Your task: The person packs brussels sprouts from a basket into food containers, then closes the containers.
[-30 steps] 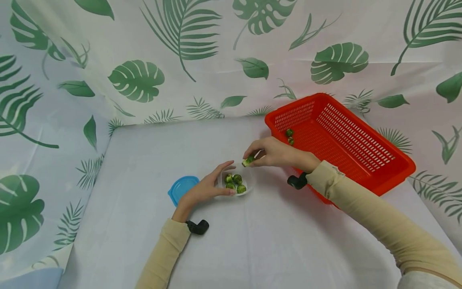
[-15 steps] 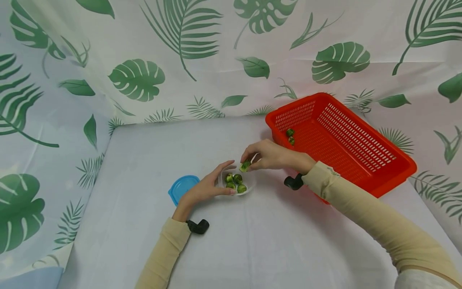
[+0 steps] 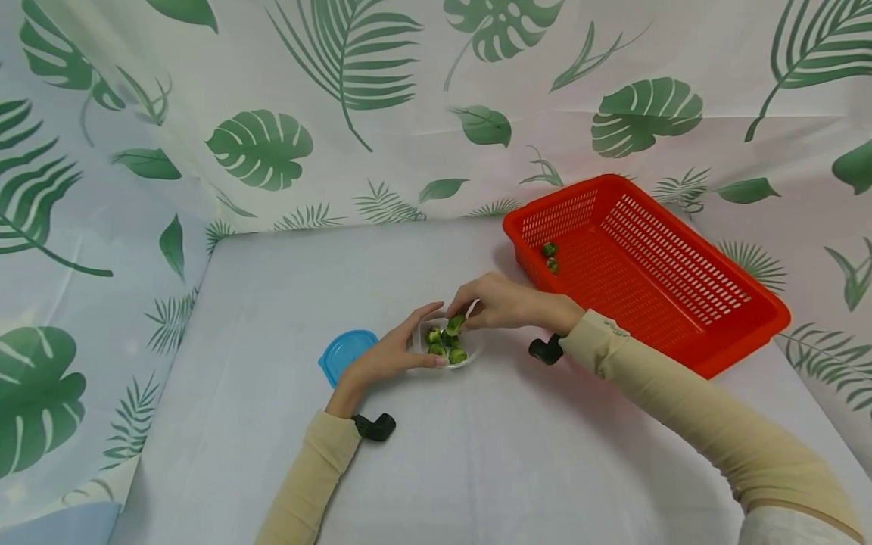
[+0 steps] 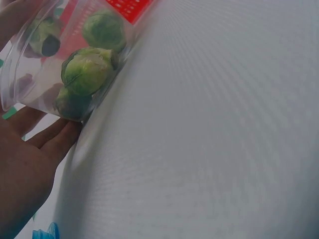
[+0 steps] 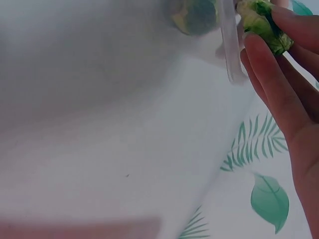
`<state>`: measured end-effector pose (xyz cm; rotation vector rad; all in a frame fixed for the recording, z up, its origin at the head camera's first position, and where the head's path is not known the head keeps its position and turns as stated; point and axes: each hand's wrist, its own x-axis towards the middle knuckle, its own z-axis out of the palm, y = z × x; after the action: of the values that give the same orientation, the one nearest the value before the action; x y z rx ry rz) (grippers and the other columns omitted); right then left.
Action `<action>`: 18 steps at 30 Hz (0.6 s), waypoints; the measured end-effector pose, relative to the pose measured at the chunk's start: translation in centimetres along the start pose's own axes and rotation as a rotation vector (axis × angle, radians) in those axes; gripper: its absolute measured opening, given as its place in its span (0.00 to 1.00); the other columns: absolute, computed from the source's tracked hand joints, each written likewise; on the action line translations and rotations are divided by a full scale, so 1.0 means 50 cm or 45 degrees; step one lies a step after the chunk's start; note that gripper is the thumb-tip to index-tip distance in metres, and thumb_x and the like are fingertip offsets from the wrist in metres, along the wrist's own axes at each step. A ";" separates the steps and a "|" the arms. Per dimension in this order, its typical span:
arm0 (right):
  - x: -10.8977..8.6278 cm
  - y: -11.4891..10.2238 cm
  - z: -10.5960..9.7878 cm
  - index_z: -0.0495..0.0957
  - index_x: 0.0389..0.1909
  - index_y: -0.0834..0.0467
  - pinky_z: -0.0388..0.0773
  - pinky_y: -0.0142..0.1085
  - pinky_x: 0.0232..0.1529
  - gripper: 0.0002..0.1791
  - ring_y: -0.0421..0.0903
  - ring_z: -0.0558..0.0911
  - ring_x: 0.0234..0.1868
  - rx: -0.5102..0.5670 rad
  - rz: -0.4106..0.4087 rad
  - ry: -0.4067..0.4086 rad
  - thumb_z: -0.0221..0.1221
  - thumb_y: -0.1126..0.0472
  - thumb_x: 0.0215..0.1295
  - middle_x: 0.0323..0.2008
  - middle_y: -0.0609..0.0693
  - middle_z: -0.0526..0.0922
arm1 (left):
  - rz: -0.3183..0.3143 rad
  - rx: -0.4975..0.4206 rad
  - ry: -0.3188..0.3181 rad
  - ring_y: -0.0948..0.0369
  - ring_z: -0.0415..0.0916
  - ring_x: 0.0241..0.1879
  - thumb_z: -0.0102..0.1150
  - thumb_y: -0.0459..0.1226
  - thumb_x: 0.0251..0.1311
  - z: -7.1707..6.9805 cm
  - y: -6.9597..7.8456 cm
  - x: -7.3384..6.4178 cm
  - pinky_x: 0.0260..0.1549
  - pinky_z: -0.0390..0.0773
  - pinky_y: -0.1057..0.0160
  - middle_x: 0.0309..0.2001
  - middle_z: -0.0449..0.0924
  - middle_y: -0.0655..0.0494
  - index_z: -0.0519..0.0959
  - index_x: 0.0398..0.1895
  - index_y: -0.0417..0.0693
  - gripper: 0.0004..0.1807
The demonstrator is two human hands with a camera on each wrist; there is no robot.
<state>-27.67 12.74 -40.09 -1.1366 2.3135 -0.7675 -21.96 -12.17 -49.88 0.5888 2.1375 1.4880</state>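
Note:
My left hand [image 3: 384, 357] holds a clear plastic container [image 3: 475, 351] from its left side, thumb at the near edge and fingers on the far edge. Several green Brussels sprouts [image 4: 88, 71] lie in the container, seen through its wall in the left wrist view. Over the container's opening, my right hand [image 3: 506, 301] pinches another Brussels sprout [image 5: 264, 25] between thumb and fingertips. The right wrist view shows that sprout just beside the container's rim [image 5: 233, 59].
A red slotted plastic basket [image 3: 654, 280] stands at the right, with two Brussels sprouts [image 3: 550, 257] at its left end. Left of the container, a blue lid [image 3: 345, 353] lies on the white tabletop, partly behind my left forearm. Leaf-patterned cloth [image 3: 381, 98] hangs behind.
My right hand has moved left and nearer, bringing its Brussels sprout from beyond the container's far rim to over the opening. My left hand and the container have stayed put.

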 end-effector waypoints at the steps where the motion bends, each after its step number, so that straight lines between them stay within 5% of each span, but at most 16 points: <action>1: 0.003 0.000 0.003 0.86 0.53 0.63 0.86 0.44 0.52 0.17 0.47 0.87 0.48 -0.015 -0.011 -0.007 0.70 0.69 0.63 0.48 0.52 0.89 | -0.004 -0.002 0.000 0.58 0.42 0.82 0.71 0.51 0.62 0.000 0.000 0.000 0.76 0.53 0.38 0.80 0.53 0.69 0.50 0.82 0.76 0.51; 8: 0.019 -0.008 0.019 0.87 0.52 0.63 0.86 0.38 0.50 0.16 0.46 0.87 0.47 -0.089 -0.081 -0.051 0.69 0.70 0.63 0.49 0.53 0.89 | -0.032 0.008 0.007 0.57 0.42 0.82 0.71 0.54 0.61 0.001 0.002 -0.003 0.76 0.55 0.39 0.82 0.48 0.70 0.50 0.78 0.87 0.49; 18: 0.027 -0.006 0.033 0.87 0.52 0.64 0.86 0.39 0.49 0.16 0.49 0.87 0.50 -0.103 -0.150 -0.068 0.69 0.71 0.63 0.50 0.56 0.89 | -0.035 0.016 0.006 0.55 0.44 0.82 0.71 0.57 0.60 -0.002 0.005 -0.003 0.75 0.55 0.37 0.82 0.49 0.67 0.50 0.79 0.85 0.50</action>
<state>-27.27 11.03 -41.32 -1.3233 2.2678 -0.6813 -21.88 -12.25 -49.60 0.5585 2.1512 1.4638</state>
